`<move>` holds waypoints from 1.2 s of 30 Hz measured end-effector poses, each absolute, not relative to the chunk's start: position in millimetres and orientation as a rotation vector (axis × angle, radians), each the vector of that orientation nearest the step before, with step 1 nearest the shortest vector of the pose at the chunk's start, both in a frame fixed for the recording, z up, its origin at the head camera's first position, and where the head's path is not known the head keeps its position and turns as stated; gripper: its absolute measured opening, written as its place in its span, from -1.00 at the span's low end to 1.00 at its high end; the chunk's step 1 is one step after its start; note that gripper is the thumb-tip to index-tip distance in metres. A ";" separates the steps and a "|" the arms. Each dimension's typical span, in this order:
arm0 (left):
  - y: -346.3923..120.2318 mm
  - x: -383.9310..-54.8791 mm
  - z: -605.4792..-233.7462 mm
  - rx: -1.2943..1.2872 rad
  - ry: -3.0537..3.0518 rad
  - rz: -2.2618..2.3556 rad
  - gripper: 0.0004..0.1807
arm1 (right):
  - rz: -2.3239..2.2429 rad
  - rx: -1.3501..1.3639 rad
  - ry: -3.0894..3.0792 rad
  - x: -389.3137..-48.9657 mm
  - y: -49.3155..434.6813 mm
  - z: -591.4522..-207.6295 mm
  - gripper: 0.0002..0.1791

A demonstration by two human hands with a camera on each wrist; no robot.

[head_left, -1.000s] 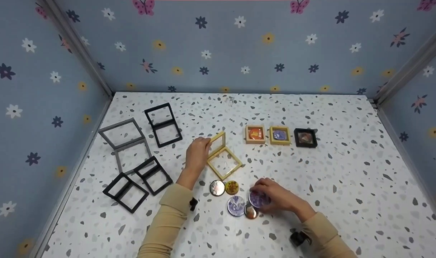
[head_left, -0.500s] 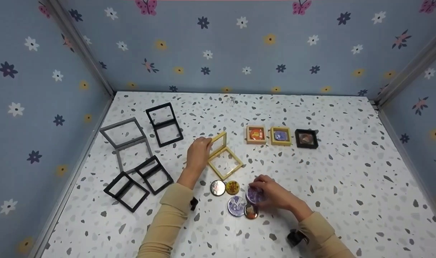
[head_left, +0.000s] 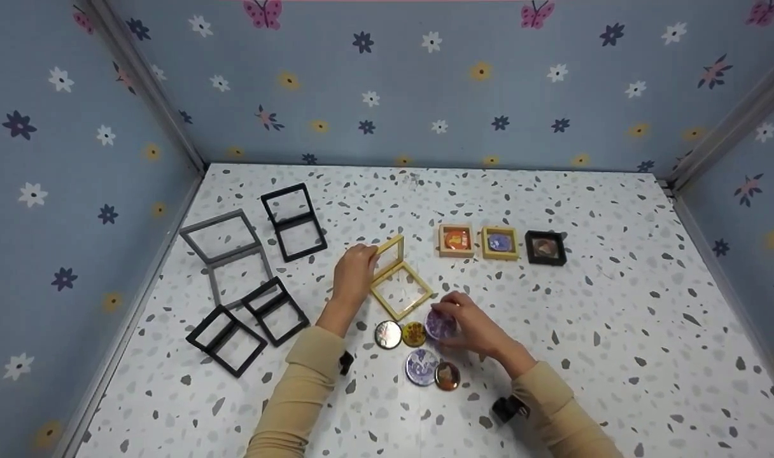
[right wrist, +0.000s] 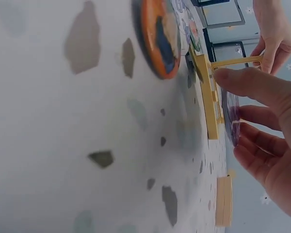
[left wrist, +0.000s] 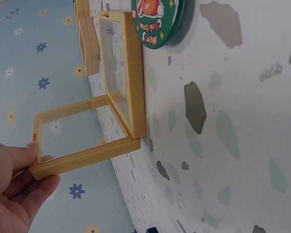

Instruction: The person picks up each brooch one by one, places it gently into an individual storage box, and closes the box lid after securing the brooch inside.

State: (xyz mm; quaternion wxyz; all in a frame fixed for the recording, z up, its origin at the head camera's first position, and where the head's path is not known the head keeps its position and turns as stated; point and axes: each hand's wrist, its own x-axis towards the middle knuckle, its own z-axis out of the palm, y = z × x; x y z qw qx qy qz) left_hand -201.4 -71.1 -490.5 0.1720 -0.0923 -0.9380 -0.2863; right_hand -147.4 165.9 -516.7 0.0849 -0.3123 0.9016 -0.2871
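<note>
My left hand [head_left: 355, 273] pinches the raised lid of a yellow hinged display frame [head_left: 401, 291] with clear film panes. The left wrist view shows thumb and fingers on the lid's corner [left wrist: 39, 167]; the frame's other half rests on the table. My right hand [head_left: 479, 327] grips a round purple badge [head_left: 439, 326] by its edge, just right of a small yellow badge [head_left: 414, 334]. In the right wrist view the purple badge [right wrist: 230, 114] is tilted on edge above the table. Close by lie a shiny round badge [head_left: 388, 334], a purple-and-white badge [head_left: 421, 367] and an orange-brown badge [head_left: 447, 376].
Unfolded frames lie at the left: a large grey one [head_left: 210, 270] and black ones, including one at the back [head_left: 293, 222]. Behind my right hand stand three closed frames with badges inside: light wood [head_left: 456, 252], yellow [head_left: 499, 253] and black [head_left: 545, 259]. Patterned walls bound the table.
My right hand has moved the purple badge up and left, away from the orange-brown badge and toward the yellow frame. My left hand stays on the lid.
</note>
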 end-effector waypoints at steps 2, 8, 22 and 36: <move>-71.3 -201.4 -490.6 -0.272 -2.651 -0.814 -0.84 | -0.883 -0.961 2.710 -150.0 162.3 -516.6 -0.33; -71.4 -200.6 -489.5 -0.274 -2.661 -0.803 -0.84 | -0.957 -0.965 2.771 -158.6 148.3 -516.6 -0.34; -71.8 -200.5 -491.4 -0.288 -2.656 -0.823 -0.86 | -1.007 -0.826 2.826 -183.0 117.0 -518.4 -0.36; -71.7 -200.7 -490.1 -0.285 -2.647 -0.821 -0.86 | -0.921 -0.752 2.876 -202.1 95.0 -522.8 -0.40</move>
